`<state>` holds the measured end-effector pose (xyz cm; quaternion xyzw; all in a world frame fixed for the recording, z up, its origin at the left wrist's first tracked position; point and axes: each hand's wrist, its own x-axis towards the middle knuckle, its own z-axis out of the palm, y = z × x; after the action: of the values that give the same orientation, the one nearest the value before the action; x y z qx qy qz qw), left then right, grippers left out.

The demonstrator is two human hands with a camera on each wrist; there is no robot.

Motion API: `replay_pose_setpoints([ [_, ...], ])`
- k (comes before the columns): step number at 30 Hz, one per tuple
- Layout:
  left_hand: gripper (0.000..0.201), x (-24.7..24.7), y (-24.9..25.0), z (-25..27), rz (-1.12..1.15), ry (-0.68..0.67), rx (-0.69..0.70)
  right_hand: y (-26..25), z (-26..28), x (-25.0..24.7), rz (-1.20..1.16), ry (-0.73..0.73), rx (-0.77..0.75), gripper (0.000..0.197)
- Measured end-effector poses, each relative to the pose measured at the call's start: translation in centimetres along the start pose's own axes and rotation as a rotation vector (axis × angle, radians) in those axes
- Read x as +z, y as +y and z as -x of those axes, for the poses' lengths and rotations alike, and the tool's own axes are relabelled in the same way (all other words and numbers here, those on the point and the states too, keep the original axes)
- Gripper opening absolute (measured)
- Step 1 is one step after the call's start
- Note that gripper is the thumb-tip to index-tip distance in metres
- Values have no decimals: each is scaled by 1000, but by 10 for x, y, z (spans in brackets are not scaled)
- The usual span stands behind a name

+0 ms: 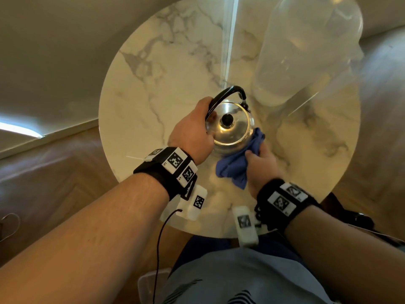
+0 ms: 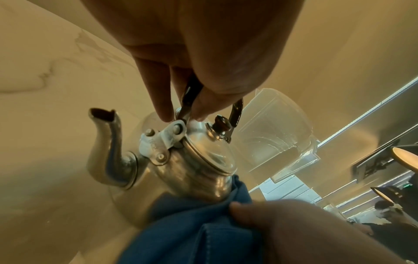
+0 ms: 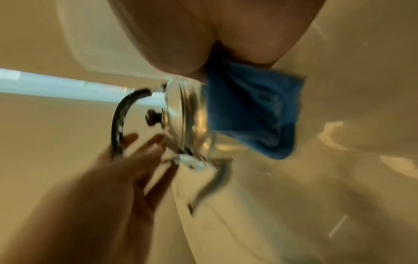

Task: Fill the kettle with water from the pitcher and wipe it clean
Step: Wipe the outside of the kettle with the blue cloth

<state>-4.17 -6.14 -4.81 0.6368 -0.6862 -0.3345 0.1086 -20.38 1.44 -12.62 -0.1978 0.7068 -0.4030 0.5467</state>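
A shiny metal kettle (image 1: 232,128) with its lid on stands near the front of the round marble table (image 1: 153,84). My left hand (image 1: 195,130) pinches the black handle (image 1: 221,94) at its left base, thumb and fingers (image 2: 162,107) closing by the hinge. Its spout (image 2: 104,142) points away from the cloth. My right hand (image 1: 260,160) grips a bunched blue cloth (image 1: 234,165) and presses it against the kettle's near right side (image 2: 203,178). The right wrist view is blurred; it shows the cloth (image 3: 253,114) against the kettle (image 3: 187,114). A clear plastic pitcher (image 1: 306,47) stands behind.
The pitcher (image 2: 271,128), holding some water, is close behind the kettle on the right. The table's front edge (image 1: 197,231) lies just before my lap. Wooden floor surrounds the table, and a pale plastic box (image 1: 149,286) sits low by my legs.
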Motion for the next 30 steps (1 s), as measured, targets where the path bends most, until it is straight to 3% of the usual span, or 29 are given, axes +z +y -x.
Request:
replay_pose_setpoints([
  [3,59,-2,2,0,9,-2,6,-22,-14,1,151,76,24,31],
  [7,50,-4,7,2,33,4,12,-13,16,-16,301,-31,-80,20],
  [11,35,-10,11,-4,30,-14,-39,-41,-11,-21,436,49,-235,37],
  [14,31,-12,16,-7,36,1,-38,-70,-31,-10,454,-25,-246,60],
  [16,30,-13,25,-7,66,30,-34,-70,-34,-12,521,-27,-228,63],
  [19,35,-11,40,-10,30,64,18,-57,-29,-26,577,-69,-161,54],
  [24,33,-14,51,-12,20,39,15,-57,-24,-53,654,-136,-227,33],
  [30,36,-26,57,3,-70,-72,93,-60,-21,-74,538,-235,-217,32],
])
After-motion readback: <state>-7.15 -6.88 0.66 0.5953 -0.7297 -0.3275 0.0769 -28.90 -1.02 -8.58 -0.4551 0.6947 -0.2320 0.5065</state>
